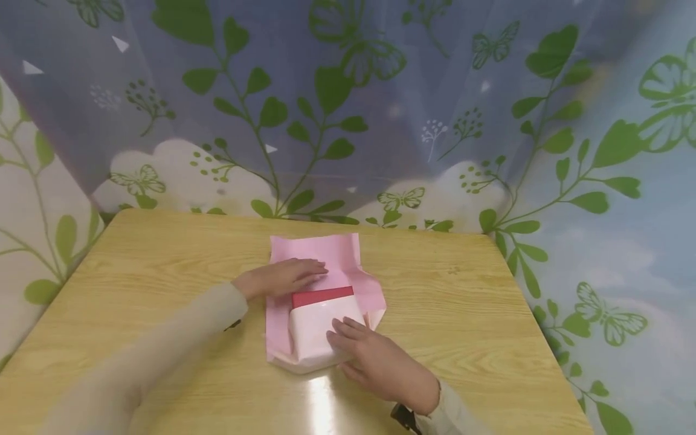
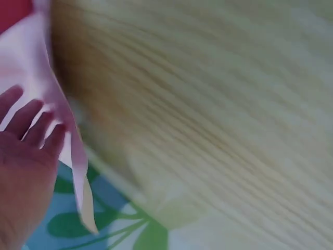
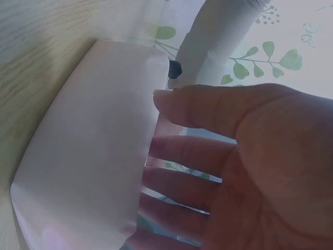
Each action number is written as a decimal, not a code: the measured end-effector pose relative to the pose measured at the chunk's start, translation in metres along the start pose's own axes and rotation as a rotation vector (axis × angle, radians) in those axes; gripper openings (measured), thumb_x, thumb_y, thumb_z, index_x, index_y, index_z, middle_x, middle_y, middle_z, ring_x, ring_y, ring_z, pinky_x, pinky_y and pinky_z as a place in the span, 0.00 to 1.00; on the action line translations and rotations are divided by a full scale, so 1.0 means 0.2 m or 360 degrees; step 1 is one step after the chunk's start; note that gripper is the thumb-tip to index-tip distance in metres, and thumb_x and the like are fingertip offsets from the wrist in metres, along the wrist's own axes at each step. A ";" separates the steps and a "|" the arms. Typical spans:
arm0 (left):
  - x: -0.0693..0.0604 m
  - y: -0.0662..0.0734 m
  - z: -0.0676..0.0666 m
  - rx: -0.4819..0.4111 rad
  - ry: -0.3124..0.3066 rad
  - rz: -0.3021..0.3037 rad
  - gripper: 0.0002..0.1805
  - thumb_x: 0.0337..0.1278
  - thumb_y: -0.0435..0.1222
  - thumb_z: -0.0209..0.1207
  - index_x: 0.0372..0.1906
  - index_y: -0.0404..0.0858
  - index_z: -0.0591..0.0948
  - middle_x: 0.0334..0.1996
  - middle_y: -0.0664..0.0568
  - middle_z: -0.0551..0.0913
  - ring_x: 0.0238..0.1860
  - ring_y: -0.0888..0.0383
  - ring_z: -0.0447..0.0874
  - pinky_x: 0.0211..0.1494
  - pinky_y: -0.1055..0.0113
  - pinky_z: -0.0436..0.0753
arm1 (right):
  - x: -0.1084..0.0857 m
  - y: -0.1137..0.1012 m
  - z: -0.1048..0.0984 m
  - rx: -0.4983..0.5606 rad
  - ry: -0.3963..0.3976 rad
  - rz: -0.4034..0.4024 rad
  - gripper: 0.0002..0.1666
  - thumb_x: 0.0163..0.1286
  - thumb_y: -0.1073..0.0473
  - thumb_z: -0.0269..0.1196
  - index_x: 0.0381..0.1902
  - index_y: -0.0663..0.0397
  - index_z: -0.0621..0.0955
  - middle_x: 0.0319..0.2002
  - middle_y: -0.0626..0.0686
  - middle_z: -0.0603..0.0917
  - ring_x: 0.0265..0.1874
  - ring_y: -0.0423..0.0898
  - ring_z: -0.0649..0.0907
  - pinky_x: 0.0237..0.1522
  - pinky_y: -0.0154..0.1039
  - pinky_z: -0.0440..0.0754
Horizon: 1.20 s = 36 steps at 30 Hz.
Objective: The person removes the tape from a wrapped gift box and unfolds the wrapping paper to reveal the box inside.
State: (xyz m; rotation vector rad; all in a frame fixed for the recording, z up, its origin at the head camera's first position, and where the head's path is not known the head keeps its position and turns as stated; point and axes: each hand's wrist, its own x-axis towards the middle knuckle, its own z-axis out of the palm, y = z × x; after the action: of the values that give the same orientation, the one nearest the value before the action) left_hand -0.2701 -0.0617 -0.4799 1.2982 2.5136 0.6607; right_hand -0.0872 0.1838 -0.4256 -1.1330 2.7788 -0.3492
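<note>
A sheet of wrapping paper [image 1: 315,246], pink on one face and pale on the other, lies spread on the table. On it sits a red box [image 1: 322,296], its near part covered by a pale folded flap [image 1: 315,332]. My left hand [image 1: 283,277] is laid over the pink paper just beyond the box, fingers extended. The left wrist view shows those fingers against the paper, a corner of red [image 2: 13,11] above them. With fingers fairly straight, my right hand [image 1: 377,359] rests on the flap's right side. In the right wrist view its thumb and fingertips touch the wrapped edge.
The wooden table [image 1: 179,254] extends around the paper on all sides. Curtains [image 1: 293,151] printed with leaves and butterflies hang behind it and along both sides. Light glares off the tabletop in front of the box.
</note>
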 end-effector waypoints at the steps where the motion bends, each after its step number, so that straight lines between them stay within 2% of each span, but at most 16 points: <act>1: 0.00 -0.02 0.00 0.0033 -0.0016 0.0010 0.24 0.80 0.42 0.46 0.72 0.38 0.73 0.73 0.42 0.70 0.75 0.44 0.66 0.79 0.48 0.64 | 0.00 0.00 0.00 0.0000 0.0001 -0.0001 0.30 0.70 0.57 0.66 0.68 0.59 0.76 0.70 0.62 0.74 0.72 0.59 0.72 0.73 0.52 0.70; 8: 0.04 -0.06 0.03 0.0222 -0.0124 0.0097 0.30 0.79 0.44 0.48 0.78 0.39 0.64 0.79 0.42 0.59 0.80 0.43 0.54 0.81 0.48 0.58 | 0.01 0.01 0.00 0.0007 -0.0013 0.0014 0.29 0.71 0.57 0.65 0.68 0.57 0.77 0.70 0.61 0.74 0.72 0.58 0.72 0.74 0.51 0.69; 14: 0.10 -0.09 0.09 0.0481 -0.0112 0.0279 0.31 0.80 0.46 0.45 0.80 0.40 0.60 0.80 0.40 0.55 0.80 0.41 0.52 0.81 0.48 0.57 | 0.01 0.00 -0.01 -0.0009 -0.0038 0.0048 0.29 0.71 0.56 0.65 0.68 0.56 0.77 0.71 0.60 0.74 0.72 0.57 0.72 0.74 0.51 0.69; 20: 0.17 -0.10 0.12 0.0618 -0.0092 0.0321 0.32 0.80 0.48 0.46 0.80 0.42 0.59 0.81 0.43 0.54 0.81 0.45 0.51 0.83 0.52 0.55 | 0.01 0.00 -0.01 -0.0044 -0.0018 0.0049 0.29 0.70 0.55 0.66 0.67 0.55 0.78 0.70 0.59 0.75 0.71 0.56 0.73 0.73 0.50 0.71; 23: 0.22 -0.11 0.14 0.0698 -0.0101 0.0408 0.31 0.80 0.45 0.45 0.80 0.41 0.59 0.81 0.42 0.55 0.81 0.44 0.52 0.82 0.52 0.56 | 0.01 0.00 -0.01 -0.0056 -0.0015 0.0044 0.29 0.70 0.56 0.66 0.67 0.55 0.78 0.70 0.59 0.76 0.71 0.55 0.74 0.73 0.50 0.71; 26: 0.26 -0.12 0.17 0.0711 -0.0128 0.0503 0.29 0.80 0.40 0.42 0.80 0.40 0.59 0.81 0.41 0.54 0.81 0.42 0.51 0.82 0.48 0.55 | 0.02 0.01 -0.01 -0.0056 -0.0015 0.0026 0.29 0.69 0.56 0.66 0.67 0.54 0.79 0.70 0.58 0.76 0.71 0.55 0.74 0.73 0.49 0.71; 28: 0.29 -0.12 0.19 0.0722 -0.0128 0.0534 0.28 0.80 0.37 0.40 0.80 0.41 0.60 0.81 0.41 0.54 0.81 0.42 0.51 0.82 0.47 0.56 | 0.02 0.01 -0.01 -0.0070 0.0001 0.0007 0.29 0.69 0.56 0.67 0.67 0.54 0.79 0.69 0.58 0.76 0.71 0.55 0.74 0.72 0.49 0.72; 32: 0.35 -0.11 0.21 0.0748 -0.0114 0.0526 0.29 0.81 0.39 0.40 0.81 0.44 0.59 0.82 0.43 0.53 0.81 0.43 0.49 0.82 0.47 0.54 | 0.02 0.02 -0.01 -0.0102 0.0037 -0.0027 0.28 0.68 0.56 0.68 0.65 0.54 0.80 0.68 0.58 0.78 0.69 0.54 0.76 0.71 0.49 0.73; 36: 0.41 -0.11 0.21 0.0708 -0.0121 0.0517 0.30 0.81 0.45 0.42 0.81 0.47 0.58 0.82 0.43 0.51 0.82 0.44 0.48 0.83 0.48 0.52 | 0.02 0.03 -0.01 -0.0114 0.0040 -0.0042 0.28 0.68 0.56 0.68 0.65 0.54 0.80 0.68 0.58 0.78 0.69 0.54 0.76 0.71 0.48 0.74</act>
State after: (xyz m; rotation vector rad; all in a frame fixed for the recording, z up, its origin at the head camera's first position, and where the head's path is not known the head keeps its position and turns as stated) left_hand -0.3161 0.0068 -0.5265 1.8667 2.4951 0.0962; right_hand -0.0942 0.1861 -0.4244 -1.1896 2.8217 -0.2704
